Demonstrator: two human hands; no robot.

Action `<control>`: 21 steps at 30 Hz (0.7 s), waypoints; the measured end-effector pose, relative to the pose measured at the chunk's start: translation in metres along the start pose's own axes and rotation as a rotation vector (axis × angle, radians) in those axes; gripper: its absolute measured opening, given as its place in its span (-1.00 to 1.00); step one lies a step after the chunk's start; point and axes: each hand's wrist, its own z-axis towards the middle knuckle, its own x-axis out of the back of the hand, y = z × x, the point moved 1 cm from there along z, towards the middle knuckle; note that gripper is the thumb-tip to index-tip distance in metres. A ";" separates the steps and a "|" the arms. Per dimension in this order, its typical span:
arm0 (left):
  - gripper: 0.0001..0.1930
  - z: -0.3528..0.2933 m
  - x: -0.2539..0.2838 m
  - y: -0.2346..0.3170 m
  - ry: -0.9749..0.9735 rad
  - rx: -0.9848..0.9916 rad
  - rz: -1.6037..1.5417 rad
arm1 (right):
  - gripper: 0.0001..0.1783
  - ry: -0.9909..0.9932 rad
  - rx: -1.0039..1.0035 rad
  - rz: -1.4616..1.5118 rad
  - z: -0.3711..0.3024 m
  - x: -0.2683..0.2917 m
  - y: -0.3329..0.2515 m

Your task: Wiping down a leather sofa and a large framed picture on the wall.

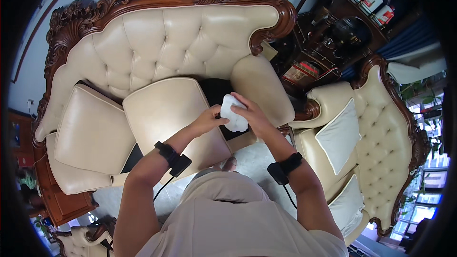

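A folded white cloth or wipe [235, 121] is held up in front of me; I cannot make out which of the two it is. My left hand [207, 119] pinches its left edge between thumb and fingers. On the other side my right hand [253, 114] grips it, thumb across the face and fingers behind. Below the hands lies a cream tufted sofa with a carved wooden frame [138, 1]. Its middle seat cushion [164, 102] sits askew, and another seat cushion [95, 131] leans tilted at the left. Dark sofa base [214, 88] shows beside the middle cushion.
The sofa's padded armrest [264, 85] is just beyond my right hand. A second cream sofa [381, 133] with white pillows [339, 135] stands at the right. A dark wooden cabinet [328, 33] fills the far right corner. Black straps with small boxes [180, 165] and cables are on both forearms.
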 end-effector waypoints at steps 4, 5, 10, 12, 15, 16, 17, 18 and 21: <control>-0.71 0.001 0.002 -0.014 -0.029 0.093 -0.096 | -0.31 0.058 -0.003 -0.034 -0.002 0.023 -0.003; -0.76 0.000 0.007 -0.021 -0.017 0.128 -0.066 | -0.35 0.119 0.022 -0.139 0.002 0.034 0.000; -0.87 -0.008 0.028 0.005 0.014 0.223 -0.244 | -0.46 0.299 -0.033 -0.036 0.006 0.068 0.020; -0.84 -0.013 0.034 0.012 0.019 0.286 -0.390 | -0.48 0.321 -0.016 -0.037 0.012 0.072 0.032; -0.80 -0.017 0.044 0.010 -0.067 0.268 -0.329 | -0.53 0.346 -0.010 -0.052 0.023 0.070 0.045; -0.80 -0.016 0.043 0.011 -0.072 0.272 -0.332 | -0.55 0.358 -0.023 -0.065 0.025 0.071 0.048; -0.77 -0.016 0.040 0.013 -0.115 0.227 -0.269 | -0.55 0.363 -0.027 -0.066 0.028 0.073 0.049; -0.73 -0.016 0.038 0.016 -0.151 0.182 -0.204 | -0.57 0.379 -0.043 -0.099 0.031 0.073 0.046; -0.70 -0.002 0.042 -0.009 -0.095 0.199 0.029 | -0.60 0.402 -0.050 -0.101 0.041 0.089 0.041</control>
